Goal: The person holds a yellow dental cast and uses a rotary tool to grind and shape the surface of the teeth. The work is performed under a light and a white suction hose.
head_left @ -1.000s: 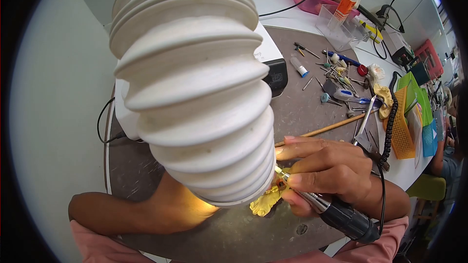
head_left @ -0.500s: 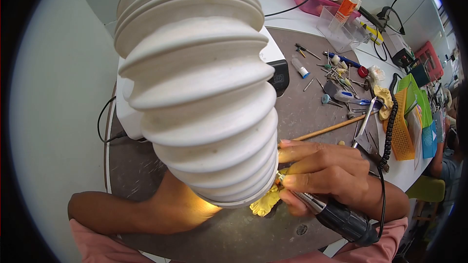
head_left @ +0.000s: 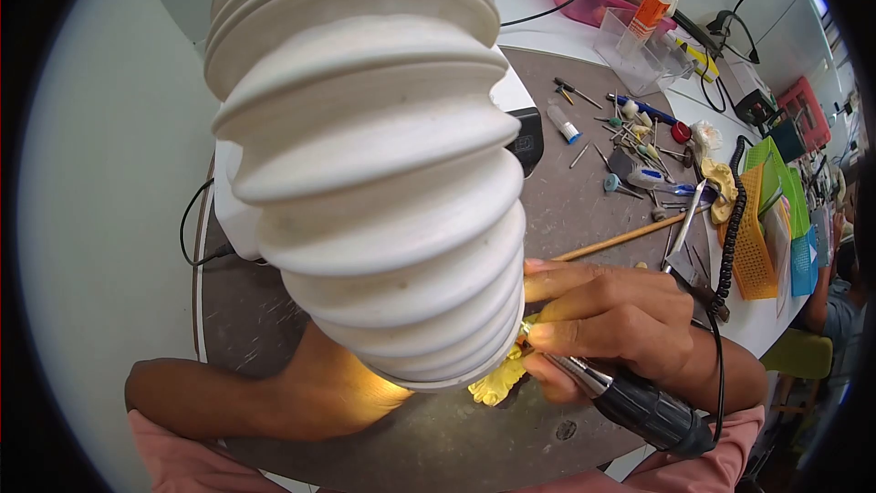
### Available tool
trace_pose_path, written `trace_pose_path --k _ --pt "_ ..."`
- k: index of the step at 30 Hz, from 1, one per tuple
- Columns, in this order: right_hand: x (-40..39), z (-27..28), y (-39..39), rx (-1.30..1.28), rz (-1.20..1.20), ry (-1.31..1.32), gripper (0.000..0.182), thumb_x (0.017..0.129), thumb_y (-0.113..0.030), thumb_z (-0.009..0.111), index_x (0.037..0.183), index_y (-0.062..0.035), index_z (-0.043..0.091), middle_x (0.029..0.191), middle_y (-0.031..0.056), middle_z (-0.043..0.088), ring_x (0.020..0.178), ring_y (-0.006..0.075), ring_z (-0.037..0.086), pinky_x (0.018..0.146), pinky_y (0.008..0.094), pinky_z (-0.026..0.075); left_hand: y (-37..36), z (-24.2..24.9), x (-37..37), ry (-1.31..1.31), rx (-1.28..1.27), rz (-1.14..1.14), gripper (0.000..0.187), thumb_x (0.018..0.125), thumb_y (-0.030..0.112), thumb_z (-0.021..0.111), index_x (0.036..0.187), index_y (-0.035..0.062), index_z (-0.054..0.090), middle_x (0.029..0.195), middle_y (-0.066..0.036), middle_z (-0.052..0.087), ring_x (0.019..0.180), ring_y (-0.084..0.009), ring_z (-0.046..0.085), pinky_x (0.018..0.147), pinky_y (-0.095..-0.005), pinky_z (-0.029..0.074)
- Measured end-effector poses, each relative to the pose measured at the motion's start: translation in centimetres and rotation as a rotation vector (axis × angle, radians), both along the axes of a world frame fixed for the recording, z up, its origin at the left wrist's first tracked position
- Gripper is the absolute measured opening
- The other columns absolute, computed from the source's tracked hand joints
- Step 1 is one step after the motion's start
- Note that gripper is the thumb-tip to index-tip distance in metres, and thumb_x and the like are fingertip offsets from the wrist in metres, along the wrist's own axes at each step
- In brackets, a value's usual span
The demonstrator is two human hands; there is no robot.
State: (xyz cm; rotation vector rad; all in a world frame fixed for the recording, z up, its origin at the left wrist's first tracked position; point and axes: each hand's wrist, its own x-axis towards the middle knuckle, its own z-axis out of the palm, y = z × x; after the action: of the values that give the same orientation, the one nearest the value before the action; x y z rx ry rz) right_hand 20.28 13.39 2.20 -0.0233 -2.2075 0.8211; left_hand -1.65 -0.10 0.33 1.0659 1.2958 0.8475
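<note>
My right hand [head_left: 611, 315] is closed around a rotary handpiece [head_left: 639, 402] with a black body and a metal nose. Its tip points left, close to a yellow dental cast [head_left: 495, 385] that is lit by a warm light. A wide white ribbed hose [head_left: 383, 173] covers much of the view and hides part of the cast. My left hand [head_left: 351, 393] reaches in from the left, and its fingers are out of sight behind the hose. Whether they touch the cast cannot be seen.
A wooden stick [head_left: 630, 237] lies beyond my right hand. Several burs [head_left: 639, 141] and small tools are scattered on the brown tabletop [head_left: 566, 201]. An orange basket [head_left: 753, 246] and a coiled black cord [head_left: 730, 228] are at right. A pink bowl [head_left: 584, 5] stands behind. Another person's sleeve [head_left: 844, 310] shows far right.
The view has shifted very slightly, so the hose sits a touch further left at its top. The handpiece's rear end has moved a little to the right. Both hands hold nearly the same pose.
</note>
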Motion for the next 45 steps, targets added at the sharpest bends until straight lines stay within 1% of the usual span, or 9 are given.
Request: trace_pose_path --k 5,10,15,20,26,29,36,39,45 --pt "0.0 -0.1 0.1 0.001 0.007 0.004 0.019 0.080 -0.003 0.084 0.095 0.0009 0.073 0.085 0.0142 0.073 0.095 0.0329 0.078 0.092 0.0466 0.064 -0.1 -0.2 0.1 0.035 -0.013 0.008 0.042 0.091 0.014 0.079 0.130 0.0045 0.065 0.132 -0.014 0.067 0.122 -0.0300 0.062 0.106 -0.0416 0.049" --pt "0.0 0.0 0.0 -0.006 0.013 -0.003 0.018 0.081 -0.003 0.084 0.093 0.0011 0.072 0.085 0.0142 0.073 0.097 0.0328 0.077 0.092 0.0466 0.064 -0.9 -8.9 -0.5 0.008 0.067 -0.004 0.042 0.091 0.014 0.079 0.130 0.0044 0.065 0.133 -0.014 0.066 0.123 -0.0295 0.061 0.107 -0.0413 0.049" --pt "0.1 0.0 0.1 -0.004 0.013 -0.008 0.018 0.080 -0.003 0.085 0.092 0.0010 0.072 0.086 0.0142 0.073 0.097 0.0323 0.077 0.092 0.0466 0.064 -0.9 -9.7 -0.5 -0.021 0.024 0.022 0.041 0.092 0.014 0.078 0.130 0.0051 0.065 0.134 -0.014 0.066 0.125 -0.0298 0.060 0.108 -0.0413 0.048" --pt "0.0 0.0 0.0 -0.003 0.000 -0.011 0.017 0.080 -0.002 0.085 0.092 0.0007 0.072 0.086 0.0139 0.073 0.097 0.0324 0.077 0.092 0.0465 0.064 -0.9 -8.7 -0.9 0.089 0.040 -0.046 0.041 0.092 0.015 0.076 0.130 0.0066 0.065 0.135 -0.014 0.065 0.126 -0.0314 0.060 0.108 -0.0420 0.047" --pt "0.1 0.1 0.1 -0.005 0.003 -0.011 0.018 0.080 -0.001 0.084 0.093 0.0008 0.072 0.086 0.0137 0.073 0.098 0.0329 0.077 0.092 0.0468 0.064 0.3 -0.1 -0.5 0.005 -0.133 -0.025 0.040 0.090 0.014 0.076 0.128 0.0073 0.067 0.132 -0.014 0.066 0.124 -0.0330 0.061 0.106 -0.0436 0.048" --pt "0.1 0.2 0.0 -0.025 0.025 -0.004 0.018 0.080 -0.002 0.084 0.093 0.0010 0.072 0.085 0.0134 0.073 0.097 0.0328 0.077 0.091 0.0468 0.064 0.3 -4.2 -0.8 0.038 -0.071 -0.076 0.039 0.090 0.015 0.076 0.127 0.0075 0.067 0.130 -0.014 0.067 0.122 -0.0336 0.061 0.105 -0.0446 0.049" --pt "0.2 0.2 0.2 -0.020 0.023 -0.001 0.018 0.080 -0.001 0.084 0.094 0.0017 0.071 0.084 0.0133 0.072 0.096 0.0316 0.078 0.090 0.0466 0.064 0.0 -2.4 -0.7 -0.016 -0.109 -0.038 0.036 0.090 0.015 0.075 0.125 0.0081 0.068 0.129 -0.014 0.068 0.122 -0.0344 0.061 0.106 -0.0457 0.048" --pt "0.5 0.2 0.4 0.006 -0.002 -0.056 0.029 0.082 -0.007 0.087 0.102 -0.0023 0.066 0.087 0.0125 0.072 0.098 0.0358 0.077 0.092 0.0524 0.063 0.1 -1.0 -0.6 -0.025 -0.150 0.009 0.035 0.090 0.014 0.075 0.125 0.0082 0.069 0.128 -0.014 0.068 0.122 -0.0344 0.061 0.105 -0.0460 0.049" --pt "0.0 0.0 0.0 -0.057 -0.006 0.022 0.019 0.081 -0.001 0.083 0.097 0.0009 0.073 0.086 0.0123 0.073 0.096 0.0316 0.077 0.091 0.0458 0.064 0.1 -0.8 -0.7 -0.067 -0.146 -0.024 0.033 0.092 0.014 0.073 0.124 0.0079 0.069 0.127 -0.014 0.068 0.121 -0.0341 0.062 0.104 -0.0457 0.050"
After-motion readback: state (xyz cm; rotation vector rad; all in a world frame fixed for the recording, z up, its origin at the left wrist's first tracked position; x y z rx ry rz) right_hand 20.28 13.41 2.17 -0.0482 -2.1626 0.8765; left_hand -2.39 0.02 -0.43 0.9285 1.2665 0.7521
